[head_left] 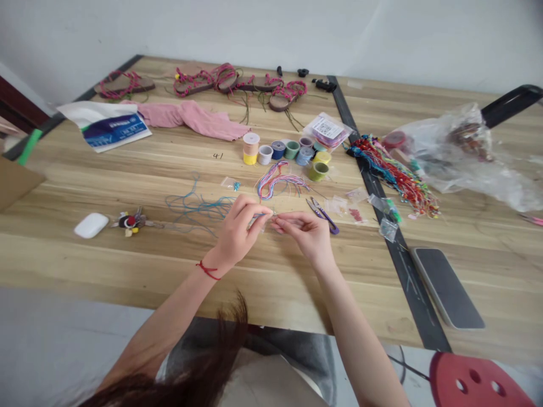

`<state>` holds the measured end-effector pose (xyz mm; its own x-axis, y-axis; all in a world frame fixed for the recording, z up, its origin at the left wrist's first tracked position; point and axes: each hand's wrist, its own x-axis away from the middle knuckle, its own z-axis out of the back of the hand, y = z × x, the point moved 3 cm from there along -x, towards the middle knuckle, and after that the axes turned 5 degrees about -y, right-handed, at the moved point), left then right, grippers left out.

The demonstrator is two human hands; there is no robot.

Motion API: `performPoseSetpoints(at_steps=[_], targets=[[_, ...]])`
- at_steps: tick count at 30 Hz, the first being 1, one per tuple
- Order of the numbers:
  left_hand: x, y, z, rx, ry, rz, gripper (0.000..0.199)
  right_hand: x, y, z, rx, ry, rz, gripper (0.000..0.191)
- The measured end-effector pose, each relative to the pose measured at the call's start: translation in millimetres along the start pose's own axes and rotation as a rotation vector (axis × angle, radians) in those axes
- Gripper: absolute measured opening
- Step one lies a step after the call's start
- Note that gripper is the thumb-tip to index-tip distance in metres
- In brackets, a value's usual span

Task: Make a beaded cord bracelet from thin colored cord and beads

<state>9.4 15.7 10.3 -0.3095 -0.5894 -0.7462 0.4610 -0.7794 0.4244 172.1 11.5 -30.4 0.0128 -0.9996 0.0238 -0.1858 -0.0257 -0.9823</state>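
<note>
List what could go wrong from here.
The loose blue threads spread beside the left hand cross one another and could tangle. The purple-handled snips lie close to the right hand, so a sideways move might knock them. Both hands seem to pinch something too small to make out; a loosened grip might drop it.

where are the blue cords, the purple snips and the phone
Blue cords (215, 208): head view, on the loose strands
Purple snips (326, 216): head view, on the handle
Phone (448, 288): head view, on the screen
</note>
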Motion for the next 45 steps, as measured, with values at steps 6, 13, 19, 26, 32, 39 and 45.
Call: performPoseSetpoints(at_steps=[6,13,19,26,32,39,45], targets=[[0.6,0.2,-0.6,-0.012,-0.005,-0.001,0.008,-0.1,-1.8,0.1,-0.03,0.007,-0.009,0.03],[0.4,0.2,0.0,-0.025,-0.014,0.006,0.006,-2.4,3.6,3.5,-0.005,-0.008,-0.033,0.03],[-0.2,0.0,0.2,-0.021,-0.014,0.006,0.006,-3.0,2.0,3.2,0.031,-0.006,-0.039,0.028],[-0.7,0.8,0.3,-0.024,-0.007,-0.001,0.005,-4.6,-0.4,1.2,0.027,-0.011,-0.029,0.035],[-0.6,0.2,0.5,-0.024,-0.003,0.004,0.005,-6.4,1.1,0.5,0.092,-0.019,-0.024,0.037],[-0.3,0.6,0.3,-0.027,-0.006,0.01,0.005,-6.1,6.5,1.9,0.027,-0.003,-0.089,0.039],[1.2,1.3,-0.5,-0.026,0.018,0.03,0.004,-0.9,2.6,-1.1,-0.086,-0.008,-0.042,0.038]])
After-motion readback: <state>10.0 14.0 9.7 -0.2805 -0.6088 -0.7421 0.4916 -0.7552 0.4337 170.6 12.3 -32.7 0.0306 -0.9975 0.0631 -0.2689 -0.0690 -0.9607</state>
